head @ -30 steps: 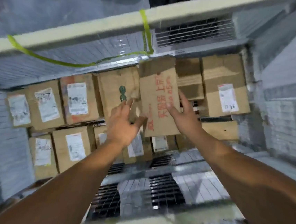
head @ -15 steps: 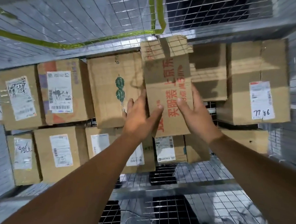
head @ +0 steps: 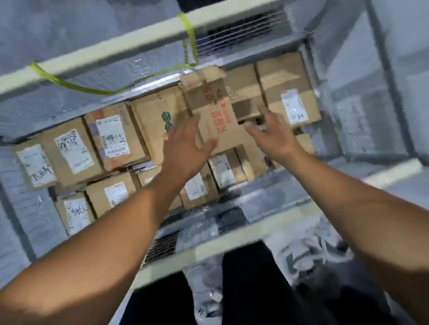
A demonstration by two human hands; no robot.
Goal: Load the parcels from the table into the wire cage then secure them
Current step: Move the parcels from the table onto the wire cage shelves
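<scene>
Red-lettered parcel (head: 213,104) sits on the stack by the wire cage (head: 114,45) far wall. Left grip (head: 186,144) and right grip (head: 273,134) are both open at its near edge, fingers spread.

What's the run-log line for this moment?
red-lettered box: in wire cage | left hand: open, at box | right hand: open, at box

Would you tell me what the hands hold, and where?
Nothing is gripped: left hand lies open on the red-lettered box, at its near corner; right hand open beside it.
</scene>
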